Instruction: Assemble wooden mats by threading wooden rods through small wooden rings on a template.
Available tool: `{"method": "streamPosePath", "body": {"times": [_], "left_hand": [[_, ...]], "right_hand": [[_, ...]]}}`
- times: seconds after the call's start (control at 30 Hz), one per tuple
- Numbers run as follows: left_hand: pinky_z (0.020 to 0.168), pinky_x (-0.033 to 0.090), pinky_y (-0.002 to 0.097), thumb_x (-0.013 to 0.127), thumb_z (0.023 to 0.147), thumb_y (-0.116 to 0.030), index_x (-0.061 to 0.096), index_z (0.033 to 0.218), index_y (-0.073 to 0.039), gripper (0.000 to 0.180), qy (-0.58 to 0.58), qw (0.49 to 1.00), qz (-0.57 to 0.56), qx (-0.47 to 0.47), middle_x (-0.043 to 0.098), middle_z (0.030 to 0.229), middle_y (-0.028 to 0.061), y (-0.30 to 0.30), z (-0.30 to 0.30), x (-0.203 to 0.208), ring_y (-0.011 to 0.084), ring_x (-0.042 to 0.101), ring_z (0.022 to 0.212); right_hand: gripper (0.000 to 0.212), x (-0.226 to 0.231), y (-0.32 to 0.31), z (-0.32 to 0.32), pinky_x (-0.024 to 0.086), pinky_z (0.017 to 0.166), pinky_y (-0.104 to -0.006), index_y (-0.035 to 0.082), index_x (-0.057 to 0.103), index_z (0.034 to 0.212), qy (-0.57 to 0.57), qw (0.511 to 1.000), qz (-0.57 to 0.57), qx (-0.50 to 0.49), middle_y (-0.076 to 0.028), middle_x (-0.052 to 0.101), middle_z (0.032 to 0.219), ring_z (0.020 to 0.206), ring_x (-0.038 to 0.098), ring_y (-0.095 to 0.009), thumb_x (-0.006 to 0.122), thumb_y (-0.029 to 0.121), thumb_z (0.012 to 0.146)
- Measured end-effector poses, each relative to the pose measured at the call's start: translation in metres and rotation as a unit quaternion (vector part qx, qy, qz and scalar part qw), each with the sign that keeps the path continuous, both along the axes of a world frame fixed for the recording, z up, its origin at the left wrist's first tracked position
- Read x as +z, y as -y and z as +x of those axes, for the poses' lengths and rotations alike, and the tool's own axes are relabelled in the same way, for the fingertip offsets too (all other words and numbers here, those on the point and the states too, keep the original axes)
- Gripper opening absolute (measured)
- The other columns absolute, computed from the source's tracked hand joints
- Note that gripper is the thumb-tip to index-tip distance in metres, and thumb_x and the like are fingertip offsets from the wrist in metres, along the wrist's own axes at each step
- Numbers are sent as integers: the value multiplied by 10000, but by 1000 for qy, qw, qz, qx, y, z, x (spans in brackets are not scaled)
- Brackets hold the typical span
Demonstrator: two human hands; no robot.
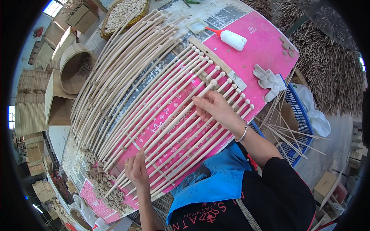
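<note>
Rows of thin wooden rods [177, 101] with round ball tips lie slantwise across a pink patterned sheet [156, 127]. My right hand [216, 108] pinches one ball-tipped rod [203, 91] just below its ball [214, 82]. Lower left, my left hand [137, 169] has its fingers curled closed by the lower part of the rods; what they grip, if anything, is hidden. A small wooden ring [124, 148] sits on a rod near that hand. More wooden rings [110, 188] are heaped by the rods' lower ends.
Beyond the rods lie a white glue bottle [233, 40] with a red nozzle and white gloves [269, 81]. A basket of wooden balls [125, 15] stands at the far left. A wooden strip [208, 54] borders the ball ends. At right is a blue plastic crate [298, 104] with loose sticks.
</note>
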State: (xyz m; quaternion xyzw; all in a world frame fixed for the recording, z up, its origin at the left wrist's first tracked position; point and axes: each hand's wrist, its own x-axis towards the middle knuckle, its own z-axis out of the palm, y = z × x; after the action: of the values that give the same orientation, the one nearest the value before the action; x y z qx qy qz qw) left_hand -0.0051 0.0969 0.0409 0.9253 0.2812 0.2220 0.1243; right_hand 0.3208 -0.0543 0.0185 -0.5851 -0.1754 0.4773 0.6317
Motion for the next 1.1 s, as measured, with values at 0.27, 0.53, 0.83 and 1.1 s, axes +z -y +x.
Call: {"method": "streamPosePath", "body": {"times": [0.27, 0.53, 0.83, 1.1], "left_hand": [[700, 480, 365, 722, 935, 16, 776, 1248, -66, 327, 35, 997, -72, -12, 638, 871, 78, -24, 44, -33, 232, 610, 770], [691, 510, 358, 706, 943, 27, 774, 1247, -76, 329, 24, 993, -117, -18, 650, 885, 92, -35, 78, -46, 224, 638, 779], [700, 527, 369, 740, 923, -21, 782, 1228, -91, 316, -22, 998, -55, -9, 630, 863, 80, -35, 86, -51, 228, 642, 784], [753, 541, 364, 785, 881, -75, 791, 1249, -129, 373, -78, 996, 28, -41, 626, 912, 40, -37, 84, -54, 226, 638, 860]], "right_hand": [[411, 18, 19, 53, 509, 584, -336, 37, 760, 931, 306, 930, -185, -78, -67, 698, 695, 617, 671, -153, 697, 434, 1017], [194, -8, 29, 64, 529, 757, -393, 89, 765, 1063, 459, 878, -131, -44, -74, 726, 957, 863, 684, -235, 679, 252, 1005], [250, -34, 8, 89, 449, 989, -397, 81, 737, 1144, 716, 691, -97, 14, -42, 675, 1227, 1207, 581, -242, 656, 73, 907], [255, -32, 10, 92, 436, 961, -388, 93, 730, 1089, 712, 693, -108, 44, -24, 672, 1178, 1183, 579, -221, 666, 24, 852]]}}
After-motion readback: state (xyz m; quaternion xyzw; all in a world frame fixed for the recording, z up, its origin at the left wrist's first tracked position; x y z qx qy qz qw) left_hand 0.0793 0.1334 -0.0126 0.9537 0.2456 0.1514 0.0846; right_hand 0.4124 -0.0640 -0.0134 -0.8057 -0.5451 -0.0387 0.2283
